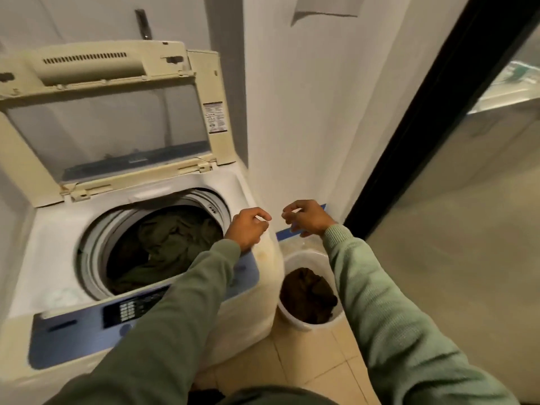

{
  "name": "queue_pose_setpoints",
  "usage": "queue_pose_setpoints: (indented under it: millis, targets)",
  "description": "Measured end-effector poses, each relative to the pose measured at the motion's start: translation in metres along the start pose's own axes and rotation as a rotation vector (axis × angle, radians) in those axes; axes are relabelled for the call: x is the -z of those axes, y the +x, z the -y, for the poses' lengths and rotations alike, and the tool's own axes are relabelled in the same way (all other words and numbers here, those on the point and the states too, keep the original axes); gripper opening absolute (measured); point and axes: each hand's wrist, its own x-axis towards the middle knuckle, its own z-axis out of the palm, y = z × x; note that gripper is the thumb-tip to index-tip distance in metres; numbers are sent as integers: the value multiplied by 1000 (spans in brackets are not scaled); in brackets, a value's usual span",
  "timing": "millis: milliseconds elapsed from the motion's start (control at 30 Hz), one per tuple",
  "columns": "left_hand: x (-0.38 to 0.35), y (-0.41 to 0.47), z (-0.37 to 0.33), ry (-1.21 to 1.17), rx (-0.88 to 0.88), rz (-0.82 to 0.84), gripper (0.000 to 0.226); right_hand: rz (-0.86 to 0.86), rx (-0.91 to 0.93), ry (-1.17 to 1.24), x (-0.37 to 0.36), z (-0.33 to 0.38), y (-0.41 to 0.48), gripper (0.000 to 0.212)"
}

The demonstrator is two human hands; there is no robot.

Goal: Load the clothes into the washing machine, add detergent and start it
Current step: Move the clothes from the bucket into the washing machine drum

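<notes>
Olive-green and crumpled, lying as a heap of clothes [172,244] low in the drum [98,249] of the top-loading washing machine [58,229]. Standing with the cream lid [111,130] tipped up and back, baring the whole round opening. Showing a yellowed white casing and, along the front edge, a blue control panel [125,312] with a dark block of buttons, too blurred for reading.

Hovering with the left hand [248,226] over the machine's right rim, just beside the drum opening, fingers loosely curled and gripping nothing. Hanging with the right hand [306,219] close beside it yet apart, past the machine's edge, also loosely curled and empty. Reaching across the right end of the panel with the left forearm in a pale green sleeve [187,317].

Leaving open room above the drum, but only a narrow strip of tiled floor [301,363] to the right, hemmed by the white wall [306,112] behind and a black-framed glass door [423,118] alongside. Sitting in that strip, touching or almost touching the machine's side: a white bucket [295,258] holding a dark brown garment [306,296]. Running along the wall's foot below the right hand, a strip of blue tape [283,233].
</notes>
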Motion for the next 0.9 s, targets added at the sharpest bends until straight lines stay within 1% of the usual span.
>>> queue_pose_setpoints:
  millis: [100, 233, 367, 433, 567, 633, 767, 833, 900]
  targets:
    - [-42, -6, -18, 24, -26, 23, 16, 1, -42, 14, 25, -33, -12, 17]
    - [-79, -6, -31, 57, -22, 103, 17, -30, -76, 56, 45, -65, -15, 16]
    - [-105, 5, -34, 134, 17, 201, 18, -39, -117, 91, 51, -87, -10, 5]
    - [-118, 14, -35, 175, 48, 269, 24, -33, -144, 98, 54, -94, -6, 6]
    - [-141, 34, -36, 185, 98, 341, 34, -10, -206, 71, 65, -109, 8, 20]
    - [-152, 47, -33, 170, 108, 351, 31, -6, -227, 44, 73, -117, 18, 21]
    - [-168, 61, -16, 124, 162, 359, 22, -16, -294, 15, 79, -135, 31, 13]
    - [-176, 65, -3, 116, 192, 365, 17, 10, -332, -19, 77, -148, 37, 13]
    - [-184, 67, 11, 115, 244, 380, 19, 50, -330, -84, 73, -165, 42, 17]
